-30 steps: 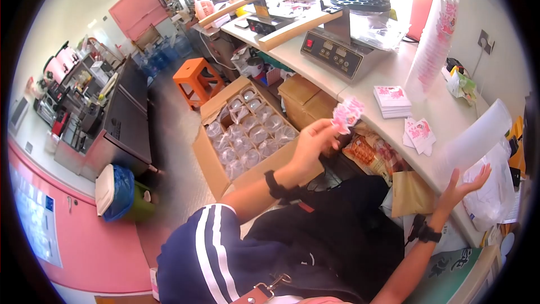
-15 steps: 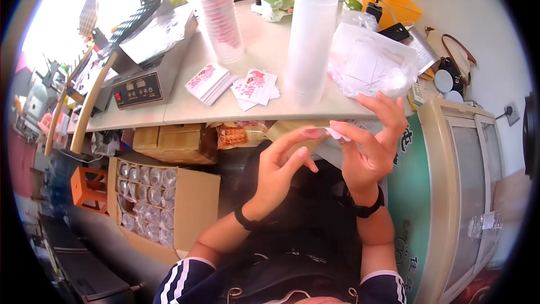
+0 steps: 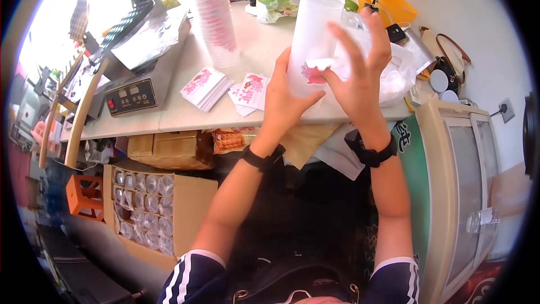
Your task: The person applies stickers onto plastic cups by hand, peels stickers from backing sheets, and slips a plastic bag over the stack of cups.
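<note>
The right hand (image 3: 361,87) pinches a pink sticker (image 3: 313,75), white along its top, at the front of the cups (image 3: 319,19), a tall cloudy stack; the left hand (image 3: 283,99) curves by their left side, whether gripping I cannot tell; half a second ago hands and sticker were nearer, apart from the cups

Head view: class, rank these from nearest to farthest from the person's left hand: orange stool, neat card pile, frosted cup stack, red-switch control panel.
1. Frosted cup stack: right beside the left hand.
2. Neat card pile: to the hand's left, on the counter.
3. Red-switch control panel: farther left.
4. Orange stool: far left, below counter height.
</note>
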`<move>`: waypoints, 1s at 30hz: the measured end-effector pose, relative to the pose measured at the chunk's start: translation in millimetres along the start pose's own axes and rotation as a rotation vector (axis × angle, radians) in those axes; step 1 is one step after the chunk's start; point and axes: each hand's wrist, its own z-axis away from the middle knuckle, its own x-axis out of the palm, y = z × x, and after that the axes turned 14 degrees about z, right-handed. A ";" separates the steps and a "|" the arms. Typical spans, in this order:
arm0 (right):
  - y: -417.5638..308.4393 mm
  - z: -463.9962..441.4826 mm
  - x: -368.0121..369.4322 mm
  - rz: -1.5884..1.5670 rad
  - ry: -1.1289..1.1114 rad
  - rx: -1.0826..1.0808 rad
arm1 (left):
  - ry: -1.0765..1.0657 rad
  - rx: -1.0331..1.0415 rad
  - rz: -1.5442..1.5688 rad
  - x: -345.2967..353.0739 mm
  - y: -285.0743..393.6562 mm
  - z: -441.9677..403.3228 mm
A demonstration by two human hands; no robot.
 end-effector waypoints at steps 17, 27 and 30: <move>-10.7 -8.4 34.5 -0.689 -0.147 0.308 | -0.180 -0.056 0.063 -21.8 -3.1 -7.2; -6.0 -15.7 32.5 -0.919 -0.091 0.703 | -0.202 -0.149 0.241 -8.4 -3.6 -2.3; 3.2 2.9 26.8 -0.661 -0.161 0.432 | -0.215 -0.144 0.148 -10.2 0.3 -2.2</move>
